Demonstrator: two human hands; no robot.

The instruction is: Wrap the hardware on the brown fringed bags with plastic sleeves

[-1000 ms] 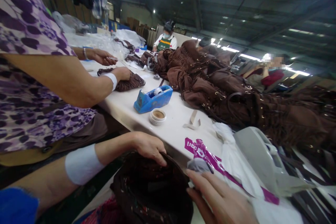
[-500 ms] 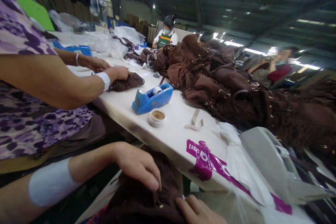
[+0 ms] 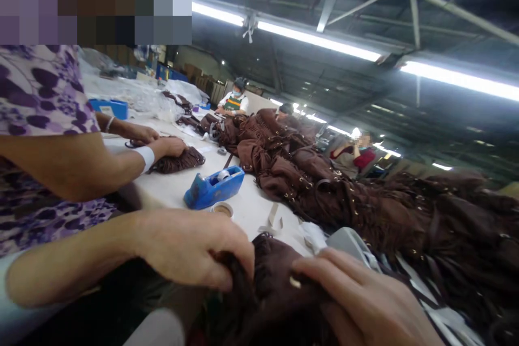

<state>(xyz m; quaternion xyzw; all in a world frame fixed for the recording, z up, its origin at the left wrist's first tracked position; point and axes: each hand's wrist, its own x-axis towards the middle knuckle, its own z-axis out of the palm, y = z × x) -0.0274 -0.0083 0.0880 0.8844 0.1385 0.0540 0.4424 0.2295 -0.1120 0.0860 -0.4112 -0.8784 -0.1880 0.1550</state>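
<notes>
A dark brown fringed bag [image 3: 279, 270] is between my two hands at the front edge of the table. My left hand [image 3: 198, 246] is closed on a bunched part of it, thumb and fingers pinching the cloth. My right hand [image 3: 360, 292] grips the bag's other side, its fingertips beside a gold-coloured metal ring [image 3: 295, 282]. The lower part of the bag lies in shadow, and my right thumb is mostly hidden. Just beyond my left hand stands a small round white tub [image 3: 223, 210], partly covered by that hand.
A blue tape dispenser [image 3: 214, 186] and paper strips [image 3: 272, 216] lie on the white table [image 3: 170, 192]. Brown bags [image 3: 324, 173] are heaped along the right. At left, a co-worker's hands [image 3: 172, 146] hold another brown fringed piece [image 3: 182, 159]. A grey device [image 3: 348, 240] stands behind my right hand.
Both my hands have risen with the bag, from below the table edge to in front of the tabletop. The view has tilted upward, showing more ceiling lights.
</notes>
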